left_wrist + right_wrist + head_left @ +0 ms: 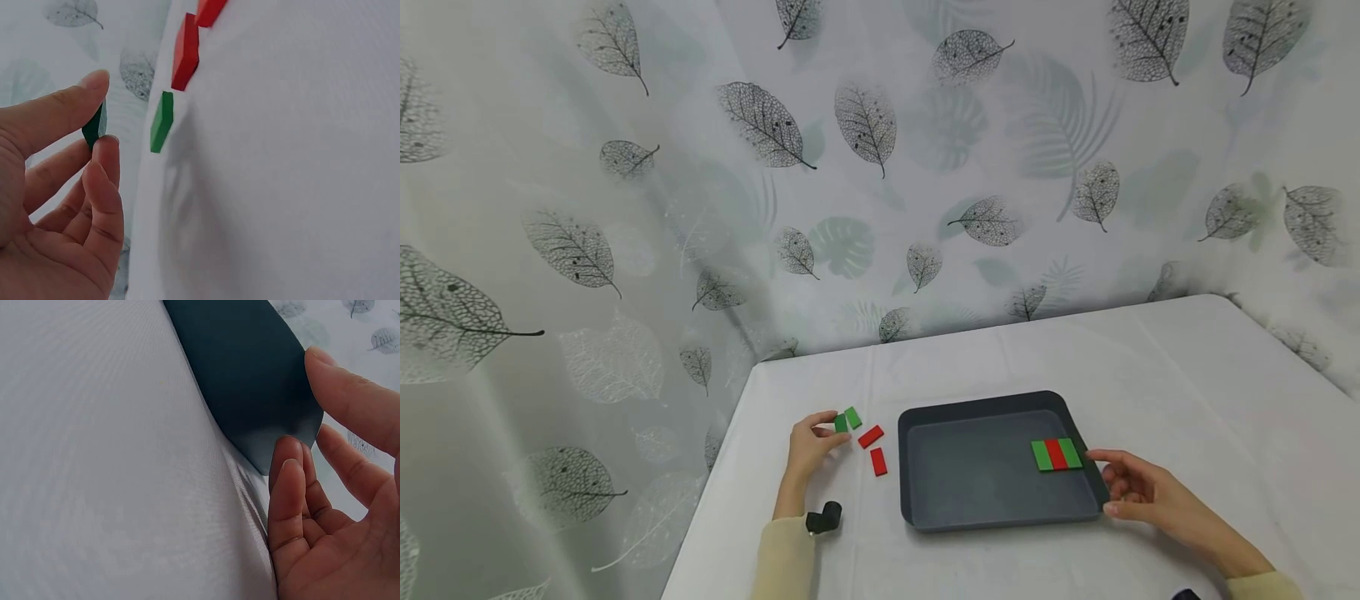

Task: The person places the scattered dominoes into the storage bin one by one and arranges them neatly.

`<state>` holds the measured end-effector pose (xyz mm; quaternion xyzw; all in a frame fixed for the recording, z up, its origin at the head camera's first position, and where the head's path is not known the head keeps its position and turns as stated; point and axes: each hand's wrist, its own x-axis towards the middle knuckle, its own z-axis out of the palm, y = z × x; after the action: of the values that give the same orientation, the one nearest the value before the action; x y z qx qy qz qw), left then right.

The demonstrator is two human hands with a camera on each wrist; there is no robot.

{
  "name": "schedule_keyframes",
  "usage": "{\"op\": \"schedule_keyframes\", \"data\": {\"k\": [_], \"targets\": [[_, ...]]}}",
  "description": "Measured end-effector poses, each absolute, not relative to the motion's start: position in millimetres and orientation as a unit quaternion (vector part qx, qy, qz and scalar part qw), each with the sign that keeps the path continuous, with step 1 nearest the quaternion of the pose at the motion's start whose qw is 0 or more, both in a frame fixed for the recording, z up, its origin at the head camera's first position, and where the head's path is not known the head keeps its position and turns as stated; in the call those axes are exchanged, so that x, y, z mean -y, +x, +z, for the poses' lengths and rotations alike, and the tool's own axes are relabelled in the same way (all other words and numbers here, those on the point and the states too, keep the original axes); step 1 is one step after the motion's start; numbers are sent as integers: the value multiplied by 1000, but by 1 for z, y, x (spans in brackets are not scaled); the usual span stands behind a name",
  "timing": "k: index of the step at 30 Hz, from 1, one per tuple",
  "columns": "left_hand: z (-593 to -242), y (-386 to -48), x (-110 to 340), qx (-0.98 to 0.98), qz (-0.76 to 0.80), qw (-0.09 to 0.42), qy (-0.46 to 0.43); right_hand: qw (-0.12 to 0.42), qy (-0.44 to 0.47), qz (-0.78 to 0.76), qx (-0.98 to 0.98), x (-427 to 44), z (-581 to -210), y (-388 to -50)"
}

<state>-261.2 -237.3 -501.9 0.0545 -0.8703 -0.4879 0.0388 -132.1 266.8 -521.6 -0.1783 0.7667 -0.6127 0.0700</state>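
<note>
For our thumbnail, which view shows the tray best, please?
The head view: it shows the tray nearly whole, interior included. The right wrist view shows only part of its outside; the left wrist view shows none.

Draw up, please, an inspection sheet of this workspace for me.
Surface: white cloth-covered table, with creases.
Job's things: dark grey rectangular tray, material unclear, holding a side-by-side row of green, red and green rectangular blocks near its right side; left of the tray, two red rectangular blocks and one green rectangular block lie on the table.
Clutter: nothing seen.
Grips: left grip, a bare hand, pinches another green rectangular block; right grip, also bare, is at the tray's right rim, contact unclear.
Cables: nothing seen.
Surroundings: white leaf-printed hangings behind and at left.
</note>
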Motion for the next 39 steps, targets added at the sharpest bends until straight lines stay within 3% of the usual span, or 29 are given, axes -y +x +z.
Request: {"op": "schedule_keyframes", "data": {"k": [7,26,39], "targets": [[-479,-256,210,855,-515,61,-6,61,-193,-617,-760,-267,-523,-133],[-446,-238,100,824,-538,11,-179,72,-177,-615,-765,-269,-522,-133],[-456,-223,26,837,-500,-25,-222,72,-174,-612,-768,-268,-521,-133]]}}
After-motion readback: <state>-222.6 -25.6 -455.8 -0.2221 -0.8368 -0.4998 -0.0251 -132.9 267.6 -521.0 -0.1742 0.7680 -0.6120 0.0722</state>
